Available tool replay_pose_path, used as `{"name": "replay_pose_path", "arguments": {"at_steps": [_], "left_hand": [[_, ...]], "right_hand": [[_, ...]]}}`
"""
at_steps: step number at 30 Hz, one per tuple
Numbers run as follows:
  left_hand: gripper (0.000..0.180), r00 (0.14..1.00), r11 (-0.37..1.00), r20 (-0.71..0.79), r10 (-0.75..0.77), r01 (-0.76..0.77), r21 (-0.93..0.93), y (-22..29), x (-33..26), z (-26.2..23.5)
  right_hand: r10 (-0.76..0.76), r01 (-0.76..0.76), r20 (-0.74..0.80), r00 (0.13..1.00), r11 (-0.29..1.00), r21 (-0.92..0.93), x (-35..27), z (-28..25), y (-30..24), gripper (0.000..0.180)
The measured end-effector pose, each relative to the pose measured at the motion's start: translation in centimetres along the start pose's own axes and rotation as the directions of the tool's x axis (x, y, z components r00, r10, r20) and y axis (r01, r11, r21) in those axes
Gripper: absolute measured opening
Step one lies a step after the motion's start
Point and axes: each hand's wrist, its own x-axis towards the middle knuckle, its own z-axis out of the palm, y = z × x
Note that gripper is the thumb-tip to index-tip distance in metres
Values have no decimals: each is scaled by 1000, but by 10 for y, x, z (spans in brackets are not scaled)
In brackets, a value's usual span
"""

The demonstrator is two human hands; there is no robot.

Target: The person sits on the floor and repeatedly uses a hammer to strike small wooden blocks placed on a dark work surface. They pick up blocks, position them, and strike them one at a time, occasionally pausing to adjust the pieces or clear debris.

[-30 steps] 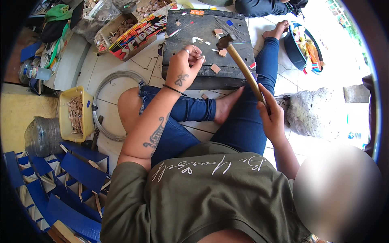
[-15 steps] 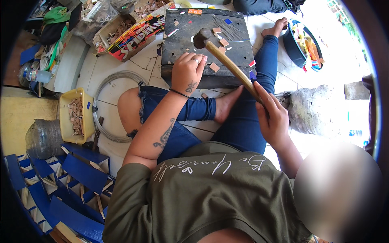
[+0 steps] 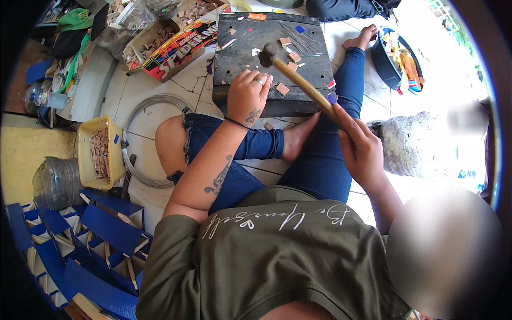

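Far left on my feed: blue panels (image 3: 111, 226) with pale wood strips between them, piled low on the floor. Above them, a plastic bottle (image 3: 56, 100) on its side. Next, a yellow basin (image 3: 114, 178) with small tan chips (image 3: 100, 152) inside, plus one blue bit. Right of that, a coil of silver wire (image 3: 129, 114) flat on the tiled floor, just beside the person's bare knee. Higher up, a printed carton (image 3: 184, 56), also loaded with tan chips.

Middle: left hand (image 3: 248, 93), over the near part of the black counter (image 3: 226, 58). Its fingers are curled in, thumb side to the right, back of the hand toward me. I can't tell whether anything is pinched in there. Ring (image 3: 260, 81) on one finger, black band (image 3: 237, 124) at the wrist.

Counter carries loose tan squares (image 3: 282, 89), a blue piece (image 3: 300, 30), a bunch of thin dark rods and white scraps.

Hammer (image 3: 304, 84): head over the counter, just beyond the left hand's fingers, wooden handle slanting down to the right. I can't read its height off the surface. Right hand (image 3: 362, 146) is wrapped around the handle's lower end, above the thigh.

Far right: dark tub (image 3: 380, 61) of coloured strips (image 3: 410, 69), and below it a pale, bulky bundle (image 3: 408, 144).
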Motion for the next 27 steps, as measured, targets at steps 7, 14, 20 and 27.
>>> {"name": "replay_pose_path", "arguments": {"at_steps": [7, 14, 20, 27], "left_hand": [[12, 1000, 1000, 0, -9, 9, -22, -1, 0, 0], [23, 895, 871, 241, -376, 430, -237, -13, 9, -12], [30, 784, 488, 155, -601, 513, -707, -46, -2, -54], [34, 480, 552, -299, -825, 798, -242, -199, -100, -240]], "right_hand": [[72, -72, 30, 997, 997, 23, 2, 5, 12, 49], [166, -159, -198, 966, 986, 52, 26, 25, 61, 40], [280, -324, -254, 926, 934, -149, 66, 66, 98, 41], [299, -348, -231, 926, 912, -218, 91, 84, 117, 44]]}}
